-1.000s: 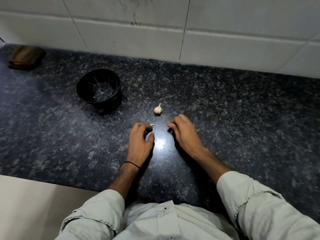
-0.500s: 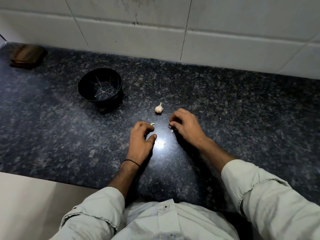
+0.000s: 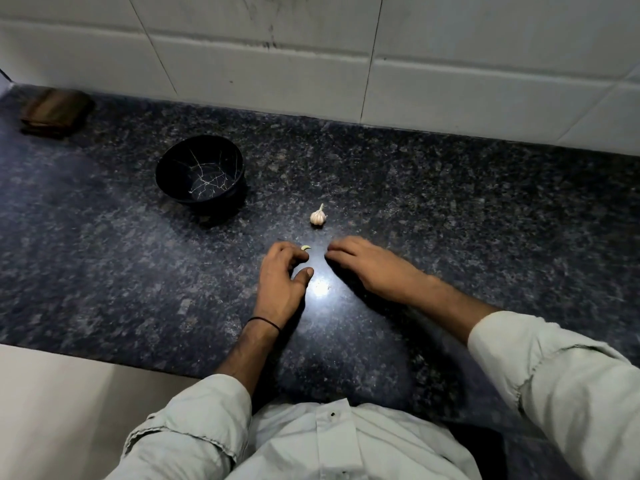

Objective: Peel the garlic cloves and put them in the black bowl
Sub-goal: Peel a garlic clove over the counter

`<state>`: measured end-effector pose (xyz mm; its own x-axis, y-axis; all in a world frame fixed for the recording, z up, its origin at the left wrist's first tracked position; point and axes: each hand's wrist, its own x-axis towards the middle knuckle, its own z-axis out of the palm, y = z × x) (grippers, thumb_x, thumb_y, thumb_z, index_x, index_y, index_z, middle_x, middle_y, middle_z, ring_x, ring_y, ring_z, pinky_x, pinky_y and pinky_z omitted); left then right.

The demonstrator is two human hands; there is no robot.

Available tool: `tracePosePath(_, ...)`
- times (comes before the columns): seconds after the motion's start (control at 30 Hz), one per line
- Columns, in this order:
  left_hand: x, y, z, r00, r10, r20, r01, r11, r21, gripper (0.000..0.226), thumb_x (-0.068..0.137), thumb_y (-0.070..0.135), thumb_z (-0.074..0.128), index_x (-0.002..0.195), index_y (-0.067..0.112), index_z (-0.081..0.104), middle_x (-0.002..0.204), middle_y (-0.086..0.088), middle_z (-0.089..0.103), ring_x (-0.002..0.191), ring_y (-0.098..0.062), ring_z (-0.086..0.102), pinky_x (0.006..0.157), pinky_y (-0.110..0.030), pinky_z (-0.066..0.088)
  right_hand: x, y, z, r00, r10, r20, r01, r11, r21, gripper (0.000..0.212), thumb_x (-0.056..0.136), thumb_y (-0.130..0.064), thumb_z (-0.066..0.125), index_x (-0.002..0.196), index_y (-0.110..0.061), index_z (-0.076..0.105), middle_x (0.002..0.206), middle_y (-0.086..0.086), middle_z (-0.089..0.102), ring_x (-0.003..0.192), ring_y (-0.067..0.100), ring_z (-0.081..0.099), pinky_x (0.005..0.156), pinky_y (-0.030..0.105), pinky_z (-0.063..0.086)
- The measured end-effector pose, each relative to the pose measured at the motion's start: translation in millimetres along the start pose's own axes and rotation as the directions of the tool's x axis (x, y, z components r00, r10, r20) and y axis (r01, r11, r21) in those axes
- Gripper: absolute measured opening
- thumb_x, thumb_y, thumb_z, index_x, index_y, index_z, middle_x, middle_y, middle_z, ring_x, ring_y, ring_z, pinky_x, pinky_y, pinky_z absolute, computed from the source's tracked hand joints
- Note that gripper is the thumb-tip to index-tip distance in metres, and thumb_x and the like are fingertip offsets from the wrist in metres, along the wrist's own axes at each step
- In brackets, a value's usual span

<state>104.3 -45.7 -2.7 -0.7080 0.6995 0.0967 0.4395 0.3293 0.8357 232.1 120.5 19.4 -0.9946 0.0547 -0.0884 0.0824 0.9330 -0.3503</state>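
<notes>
Flanking a garlic clove (image 3: pixel 305 248), the loosely curled left hand (image 3: pixel 281 278) and flat right hand (image 3: pixel 370 265) are gripping nothing.

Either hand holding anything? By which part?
Nothing is plainly held. The garlic clove lies on the counter by the curled index fingertip of the left hand, not pinched. The right hand lies spread and blurred, nothing visible in it.

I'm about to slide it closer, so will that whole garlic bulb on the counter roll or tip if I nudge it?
It will probably rock or roll: the garlic bulb is rounded, its stem pointing up and slightly tilted. It looks small and papery, so likely light; on the glossy countertop even a soft nudge may send it skidding.
</notes>
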Motion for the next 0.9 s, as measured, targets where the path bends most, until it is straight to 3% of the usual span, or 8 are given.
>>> tracePosePath(0.13,0,-2,1,1.000,-0.006,-0.003,0.006,1.000,-0.009,0.017,0.082,-0.002,0.074,0.097,0.002,0.068,0.108,0.000,0.055,0.096,-0.002,0.056,0.085,-0.002,0.040,-30,5,9,1.000,-0.003,-0.029,0.001,0.999,-0.046,0.056,0.099,-0.026,0.022,0.143,-0.007,0.052,0.147,0.012,0.050,0.133,0.029,0.048,0.104,0.040,0.046)
tracePosePath(0.23,1,-3,1,1.000,-0.010,-0.004,0.010,1.000,-0.013,0.017,0.082,-0.002,0.074,0.098,0.001,0.068,0.108,0.002,0.053,0.097,0.005,0.055,0.085,-0.001,0.040,-41,7,20,0.990,-0.030,-0.137,0.022,0.998,-0.061,0.043,0.097,-0.018,0.035,0.123,-0.001,0.065,0.127,0.014,0.064,0.110,0.032,0.064,0.086,0.041,0.058)
tracePosePath(0.4,1,-3,0,1.000,-0.020,0.010,0.020,1.000,-0.010,0.016,0.083,0.001,0.075,0.098,0.003,0.068,0.108,0.003,0.053,0.098,0.009,0.053,0.084,0.000,0.038,-43,9,29,0.963,-0.060,-0.264,0.033,0.994,-0.105,0.028,0.093,-0.012,0.043,0.107,-0.003,0.066,0.113,0.011,0.064,0.096,0.029,0.061,0.073,0.040,0.058)
tracePosePath(0.67,3,-4,-2,0.999,-0.029,0.027,0.030,0.999,-0.026,0.016,0.082,0.000,0.076,0.096,0.003,0.068,0.106,0.005,0.054,0.099,0.015,0.054,0.086,-0.003,0.041,-44,7,31,0.941,-0.108,-0.321,0.055,0.984,-0.170,0.031,0.102,-0.017,0.037,0.106,-0.004,0.066,0.104,0.011,0.062,0.092,0.028,0.059,0.064,0.039,0.057)
tracePosePath(0.9,3,-2,-5,0.997,-0.053,0.062,0.055,0.998,-0.021,0.017,0.081,-0.001,0.076,0.095,0.004,0.069,0.108,0.002,0.055,0.097,0.012,0.056,0.085,-0.003,0.041,-41,6,35,0.896,-0.133,-0.423,0.045,0.976,-0.212,0.031,0.099,-0.013,0.040,0.098,-0.003,0.069,0.100,0.010,0.067,0.088,0.028,0.063,0.066,0.037,0.057)
